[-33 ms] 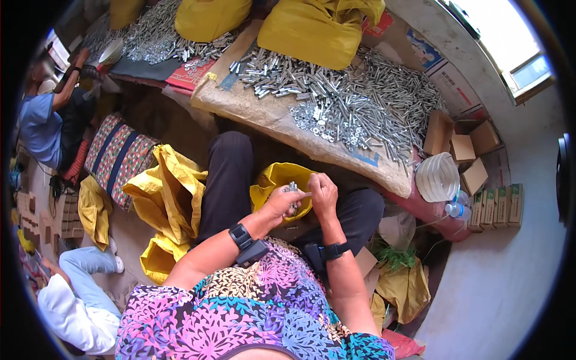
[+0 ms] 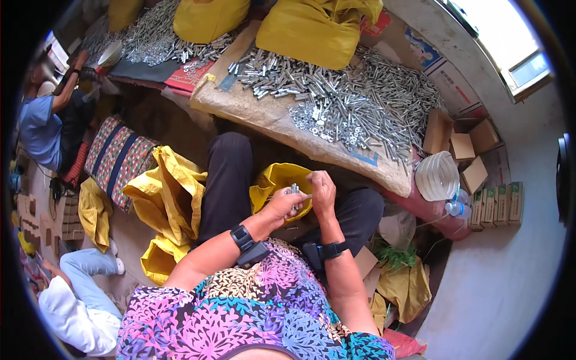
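Observation:
My left hand (image 2: 283,206) is closed around several short silver metal bolts (image 2: 293,191), whose ends stick up past the fingers. Close on its right, my right hand (image 2: 324,191) has its fingers pinched together beside a thin piece that juts from the left hand. What the right fingers hold is too small to make out. Both hands are over an open yellow woven sack (image 2: 269,180) between my knees. In front of me, a large heap of silver bolts (image 2: 384,90) lies on the work surface (image 2: 240,111), with loose washers and nuts (image 2: 327,123) along its near side.
Full yellow sacks (image 2: 306,33) stand behind the heap. At right are cardboard boxes (image 2: 438,132), a clear plastic tub (image 2: 437,177) and a water bottle (image 2: 457,209). More yellow sacks (image 2: 165,192) and a patterned bag (image 2: 118,153) lie left. Two people (image 2: 42,129) sit at far left.
My right hand is very slightly higher, and the fingers of my left hand have shifted a little around the bolts. Everything else looks the same.

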Available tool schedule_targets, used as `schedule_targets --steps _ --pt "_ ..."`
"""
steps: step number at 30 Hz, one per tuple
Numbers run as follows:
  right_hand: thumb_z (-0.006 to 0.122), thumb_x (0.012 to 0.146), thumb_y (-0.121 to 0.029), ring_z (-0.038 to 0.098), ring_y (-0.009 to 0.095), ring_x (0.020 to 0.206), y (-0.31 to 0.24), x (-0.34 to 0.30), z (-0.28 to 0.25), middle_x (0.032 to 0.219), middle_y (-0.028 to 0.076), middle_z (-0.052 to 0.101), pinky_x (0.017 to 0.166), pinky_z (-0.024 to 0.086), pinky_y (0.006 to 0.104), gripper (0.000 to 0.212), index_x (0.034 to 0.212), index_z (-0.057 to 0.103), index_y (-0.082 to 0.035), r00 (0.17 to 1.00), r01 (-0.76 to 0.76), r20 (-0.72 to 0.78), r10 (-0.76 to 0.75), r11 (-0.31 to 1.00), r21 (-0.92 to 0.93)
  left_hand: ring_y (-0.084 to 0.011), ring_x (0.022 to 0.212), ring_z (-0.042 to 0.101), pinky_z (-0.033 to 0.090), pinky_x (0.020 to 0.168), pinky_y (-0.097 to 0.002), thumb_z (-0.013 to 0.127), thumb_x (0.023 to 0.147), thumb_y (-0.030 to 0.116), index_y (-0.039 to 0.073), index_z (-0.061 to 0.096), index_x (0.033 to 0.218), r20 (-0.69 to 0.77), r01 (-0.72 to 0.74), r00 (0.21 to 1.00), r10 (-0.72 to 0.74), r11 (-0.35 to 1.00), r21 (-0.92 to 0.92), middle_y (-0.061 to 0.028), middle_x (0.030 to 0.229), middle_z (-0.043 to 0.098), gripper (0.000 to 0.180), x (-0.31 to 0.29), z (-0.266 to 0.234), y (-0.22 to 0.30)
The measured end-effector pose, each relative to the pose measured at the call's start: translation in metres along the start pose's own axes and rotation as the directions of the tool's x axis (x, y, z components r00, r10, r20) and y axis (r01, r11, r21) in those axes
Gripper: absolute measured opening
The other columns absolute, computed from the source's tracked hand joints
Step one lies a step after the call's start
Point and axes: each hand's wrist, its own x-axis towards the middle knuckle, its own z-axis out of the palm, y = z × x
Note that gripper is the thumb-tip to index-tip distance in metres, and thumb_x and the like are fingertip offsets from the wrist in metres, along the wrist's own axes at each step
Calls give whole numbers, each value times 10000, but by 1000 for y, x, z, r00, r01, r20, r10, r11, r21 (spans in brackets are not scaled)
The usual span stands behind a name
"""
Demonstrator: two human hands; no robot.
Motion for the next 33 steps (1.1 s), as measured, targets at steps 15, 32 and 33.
schedule_targets --steps 15,32,33 --pt "276 941 -575 460 227 1158 -10 11 14 1208 123 547 1037 250 374 668 1308 437 -41 911 -186 -29 411 475 860 -37 428 425 291 364 -177 614 836 199 107 567 811 17 -76 997 76 997 2 27 638 547 106 0 -3 -5" --pt "599 884 -145 577 108 809 18 -17 25 925 42 615 701 468 229 188 993 621 7 902 -411 338 271 778 474 -41 433 451 311 355 -169 609 832 153 86 574 889 85 41 995 -52 992 120 13 674 566 94 18 -35 -2" --pt "597 885 -143 576 102 794 18 -16 23 916 42 615 683 469 228 176 971 623 8 891 -416 365 269 806 421 -41 433 451 311 355 -169 609 832 153 86 574 889 83 45 995 -55 992 119 13 674 566 94 20 -36 -2"
